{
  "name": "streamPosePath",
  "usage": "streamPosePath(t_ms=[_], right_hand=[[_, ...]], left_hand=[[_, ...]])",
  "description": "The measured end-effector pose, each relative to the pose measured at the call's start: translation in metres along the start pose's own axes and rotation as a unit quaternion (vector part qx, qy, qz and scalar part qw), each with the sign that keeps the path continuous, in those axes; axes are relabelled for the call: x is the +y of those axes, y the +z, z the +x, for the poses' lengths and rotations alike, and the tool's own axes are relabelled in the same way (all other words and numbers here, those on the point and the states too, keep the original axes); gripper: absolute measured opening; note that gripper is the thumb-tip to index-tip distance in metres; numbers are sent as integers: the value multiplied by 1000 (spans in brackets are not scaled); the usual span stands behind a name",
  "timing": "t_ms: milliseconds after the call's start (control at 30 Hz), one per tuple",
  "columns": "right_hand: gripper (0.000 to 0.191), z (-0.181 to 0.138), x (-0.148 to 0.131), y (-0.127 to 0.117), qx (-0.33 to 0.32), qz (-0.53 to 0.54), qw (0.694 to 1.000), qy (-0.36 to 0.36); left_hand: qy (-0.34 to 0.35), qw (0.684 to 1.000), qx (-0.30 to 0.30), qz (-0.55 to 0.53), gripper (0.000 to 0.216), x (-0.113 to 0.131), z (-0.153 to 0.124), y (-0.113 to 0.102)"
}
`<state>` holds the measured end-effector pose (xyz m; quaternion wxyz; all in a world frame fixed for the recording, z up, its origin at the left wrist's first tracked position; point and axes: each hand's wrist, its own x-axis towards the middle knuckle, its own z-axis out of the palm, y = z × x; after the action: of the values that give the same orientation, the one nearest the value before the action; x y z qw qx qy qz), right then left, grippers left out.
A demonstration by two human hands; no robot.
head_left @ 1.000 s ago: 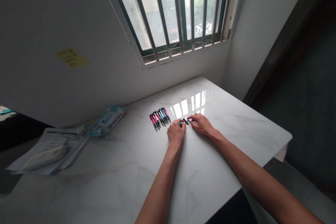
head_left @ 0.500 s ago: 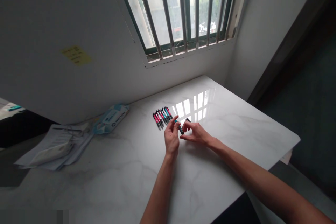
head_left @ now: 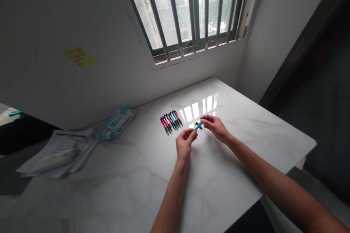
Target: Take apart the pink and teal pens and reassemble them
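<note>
My left hand [head_left: 184,142] pinches the near end of a teal pen barrel [head_left: 198,126]. The fingers of my right hand [head_left: 216,127] close on its far end, so the barrel slants between both hands just above the table. Beneath and beside it lie small dark pen parts [head_left: 200,127] and a thin stick like a refill [head_left: 206,132]; their exact shapes are too small to make out. To the left, several red and teal click pens [head_left: 171,121] with black grips lie side by side in a row, touched by neither hand.
The white marbled table [head_left: 131,182] runs to the wall under a barred window [head_left: 191,18]. At its left are a blue-and-white wipes packet [head_left: 117,123] and a pile of papers [head_left: 57,153]. A yellow note [head_left: 80,57] sticks to the wall.
The teal barrel has turned, its far end now pointing up and right. My right hand has moved up and right onto that end. The thin stick now shows on the table.
</note>
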<state>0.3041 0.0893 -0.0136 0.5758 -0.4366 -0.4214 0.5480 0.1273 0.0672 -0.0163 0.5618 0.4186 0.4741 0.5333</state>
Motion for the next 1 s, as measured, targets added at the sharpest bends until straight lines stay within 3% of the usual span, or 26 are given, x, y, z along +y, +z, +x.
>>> streamPosePath(t_ms=[133,300,500,633,800,900,1000], right_hand=[[41,1,1,-4,8,73,996,49],[41,5,-1,-12,37,93,994,35],[42,6,2,-12,27,61,997,38],[41,7,1,-16,39,20,999,1],[31,13,-6,-38,106,-185,971,-110],[20,14,-7,-49,83,-343,925,-143],[25,12,-4,-52,50,-432,889,-142]], left_hand=[[-25,999,-32,-6,42,-4,-8,11],[-21,1000,-12,-3,40,-6,-7,10],[-14,1000,-21,2,44,-11,-5,11],[27,996,-10,81,35,-7,0,2],[95,958,34,268,22,5,7,-17],[106,935,10,339,19,7,4,-17],[132,903,-12,409,21,5,-2,-10]])
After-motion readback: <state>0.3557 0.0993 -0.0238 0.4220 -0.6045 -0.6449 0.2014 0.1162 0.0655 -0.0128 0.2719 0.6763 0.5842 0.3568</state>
